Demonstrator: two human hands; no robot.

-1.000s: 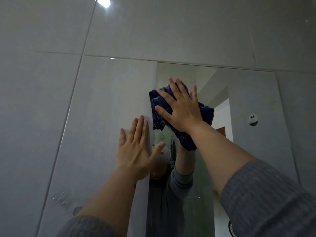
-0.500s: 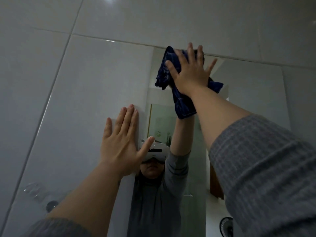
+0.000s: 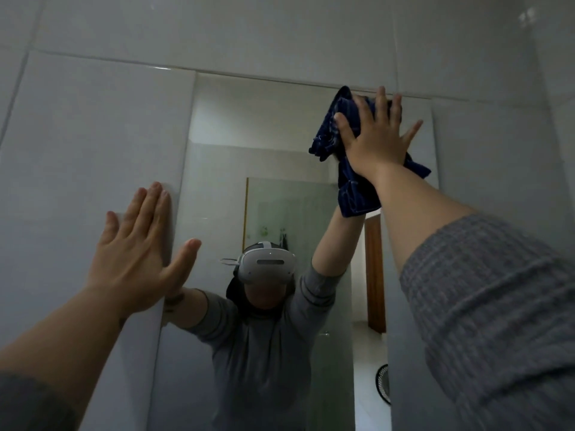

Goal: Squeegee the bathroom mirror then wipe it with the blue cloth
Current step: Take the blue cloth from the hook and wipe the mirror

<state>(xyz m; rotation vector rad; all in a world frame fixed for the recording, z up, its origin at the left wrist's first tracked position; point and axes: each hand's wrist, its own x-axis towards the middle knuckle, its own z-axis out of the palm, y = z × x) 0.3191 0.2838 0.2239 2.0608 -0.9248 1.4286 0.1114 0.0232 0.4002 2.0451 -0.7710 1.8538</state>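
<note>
Wiping step: right hand point(image 3: 378, 141), fingers splayed flat, presses blue cloth point(image 3: 351, 188) at mirror point(image 3: 273, 126) top edge near its right corner; left hand point(image 3: 137, 253) open, braced on the glass at the left; next, likely a downward pass.

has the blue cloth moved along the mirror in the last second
Yes. The blue cloth, under the right hand, moved up to the mirror's top edge and rightward, away from the braced left hand.

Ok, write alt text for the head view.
The right hand presses a blue cloth flat against the mirror near its top edge. The left hand rests open-palmed on the mirror lower left.
</note>
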